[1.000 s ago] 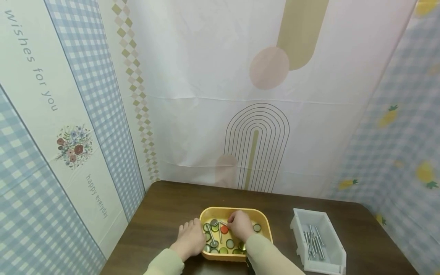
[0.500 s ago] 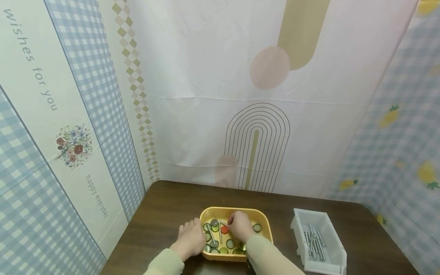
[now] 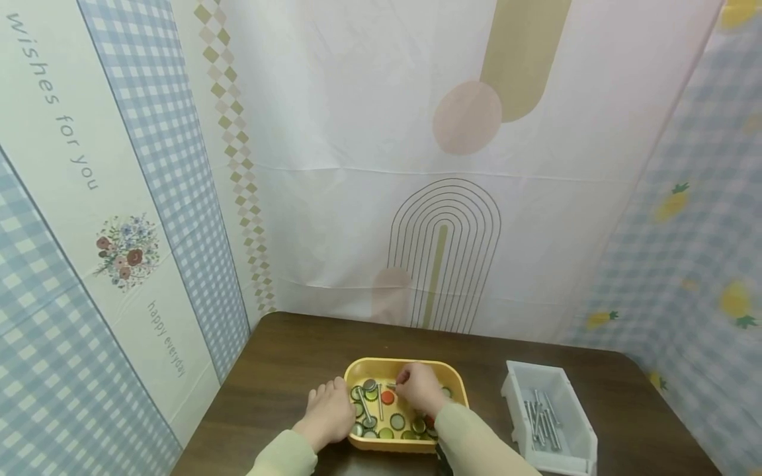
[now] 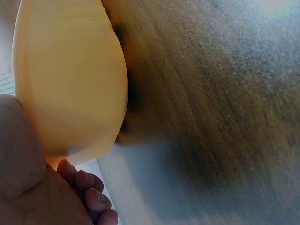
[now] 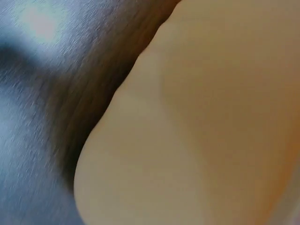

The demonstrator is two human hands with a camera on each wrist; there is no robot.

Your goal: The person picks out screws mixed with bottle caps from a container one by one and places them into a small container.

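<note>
My left hand (image 3: 328, 411) holds the left end of a yellow plastic tub (image 3: 411, 447); in the left wrist view its curled fingers (image 4: 97, 200) lie close to the tub's outer wall. Reaching into the tub, my right hand (image 3: 421, 389) pinches a silver bolt (image 3: 391, 385) between thumb and forefinger, most of it hidden by the fingertips. Two more long bolts (image 3: 381, 402) lie to its left among several bottle caps, green, gold and grey, and a red cap (image 3: 387, 397). The right wrist view shows only the tub's outer wall (image 5: 187, 117) and the table.
To the right of the tub stands a white plastic bin (image 3: 516, 390) with several silver bolts (image 3: 544, 418) inside. Both containers stand on a dark wooden table (image 3: 309, 344). Printed cloths (image 3: 333, 198) hang behind it and at both sides.
My right hand has shifted slightly right with the bolt between its fingertips, and less of the bolt shows. More caps at the tub's near right corner have come into view. The left hand stays put.
</note>
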